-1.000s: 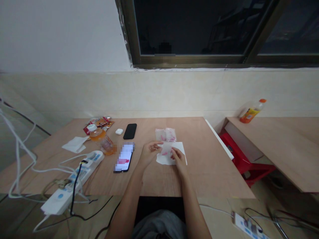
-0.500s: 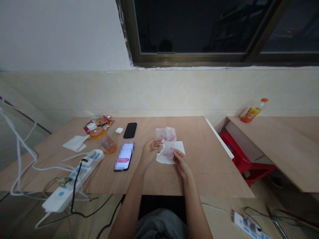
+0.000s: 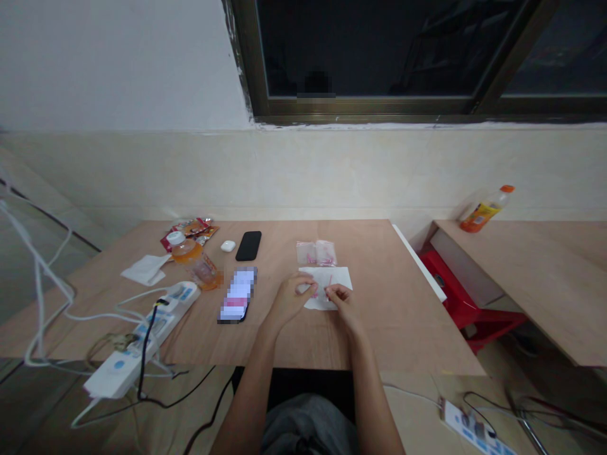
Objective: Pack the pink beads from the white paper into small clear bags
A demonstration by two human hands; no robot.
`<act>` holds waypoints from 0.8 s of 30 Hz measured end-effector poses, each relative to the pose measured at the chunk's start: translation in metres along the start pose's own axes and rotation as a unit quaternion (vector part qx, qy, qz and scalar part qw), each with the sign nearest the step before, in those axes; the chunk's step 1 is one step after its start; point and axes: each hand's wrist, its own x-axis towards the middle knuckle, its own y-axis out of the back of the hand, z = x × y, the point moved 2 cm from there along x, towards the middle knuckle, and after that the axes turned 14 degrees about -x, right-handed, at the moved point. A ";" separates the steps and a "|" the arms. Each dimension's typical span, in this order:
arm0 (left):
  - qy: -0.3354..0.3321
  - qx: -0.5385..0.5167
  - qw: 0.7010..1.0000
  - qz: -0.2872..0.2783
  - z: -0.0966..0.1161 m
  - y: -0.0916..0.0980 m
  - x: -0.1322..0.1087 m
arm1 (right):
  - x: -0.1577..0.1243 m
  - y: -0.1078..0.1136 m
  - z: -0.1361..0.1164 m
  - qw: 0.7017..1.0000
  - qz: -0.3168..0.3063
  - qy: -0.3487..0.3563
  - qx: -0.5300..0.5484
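Observation:
Over a white sheet of paper [image 3: 339, 274] I hold a small clear zip bag [image 3: 331, 279] with a reddish line along it and bits of pink near it. My right hand [image 3: 342, 301] is closed in a pinch at the bag's lower right. On the other side my left hand [image 3: 294, 297] has its thumb and fingers pinched together at the bag's left part; the fingers hide much of it. Just beyond the paper lie two clear zip bags [image 3: 325, 252] with small pink pieces inside.
Left of my hands are a lit phone [image 3: 237, 294], a black phone [image 3: 248, 246], a white earbud case [image 3: 228, 246], an orange drink bottle [image 3: 196, 264], snack wrappers [image 3: 203, 233], tissue [image 3: 145, 270] and a power strip [image 3: 142, 341] with cables. A red stool [image 3: 455, 303] stands at right.
My left hand has turned and come down to the right, lower over the paper. The clear bag between my hands now hangs lower and is more hidden by the fingers.

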 end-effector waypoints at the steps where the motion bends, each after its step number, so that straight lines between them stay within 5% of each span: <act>1: -0.001 0.018 1.000 -0.010 -0.002 -0.002 0.000 | 0.000 0.000 -0.001 1.000 -0.001 0.006 -0.014; 10: -0.003 0.146 0.989 -0.015 0.001 -0.017 -0.002 | -0.008 -0.009 -0.016 0.991 0.006 0.062 -0.115; 24: -0.019 0.043 0.994 -0.099 -0.007 -0.019 -0.004 | -0.011 -0.007 -0.020 0.996 -0.064 0.049 -0.040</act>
